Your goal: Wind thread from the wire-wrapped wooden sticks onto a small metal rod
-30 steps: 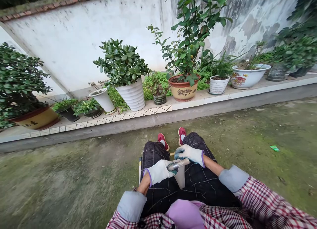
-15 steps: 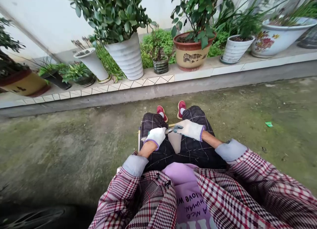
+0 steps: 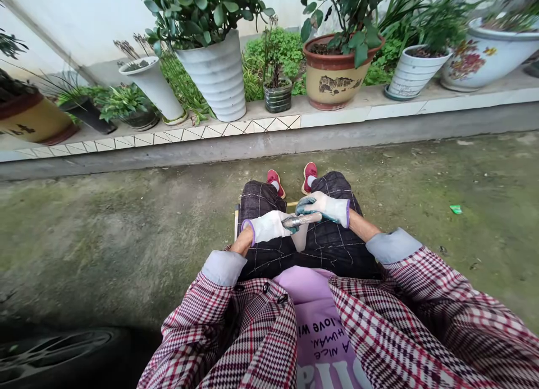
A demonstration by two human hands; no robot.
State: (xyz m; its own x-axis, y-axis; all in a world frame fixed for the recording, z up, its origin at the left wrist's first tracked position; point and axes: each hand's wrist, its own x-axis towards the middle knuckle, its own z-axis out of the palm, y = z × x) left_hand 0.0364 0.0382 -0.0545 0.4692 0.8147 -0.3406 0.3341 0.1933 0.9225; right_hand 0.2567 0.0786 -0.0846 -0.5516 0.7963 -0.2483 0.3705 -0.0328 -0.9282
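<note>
My left hand (image 3: 273, 225), in a white work glove with a grey-green palm and purple cuff, is closed on a short silvery-grey rod-like thing (image 3: 304, 219), which points to the right above my lap. Its exact kind cannot be made out. My right hand (image 3: 326, 206), gloved the same way, is just beyond the rod's far end with its fingers curled inward. What those fingers hold, if anything, is hidden. Under both hands are my dark checked trousers (image 3: 269, 254), with a pale surface (image 3: 300, 238) showing between the thighs.
Potted plants line a low tiled ledge (image 3: 337, 117) ahead, among them a tall white ribbed pot (image 3: 217, 77) and a tan pot (image 3: 337, 86). A green scrap (image 3: 455, 209) lies on the mossy concrete at right. A wheel (image 3: 63, 355) is at lower left.
The silvery rod now shows more fully, pointing right from my left hand. My left hand has turned flatter, and my right hand has shifted slightly up. The view has tilted a little.
</note>
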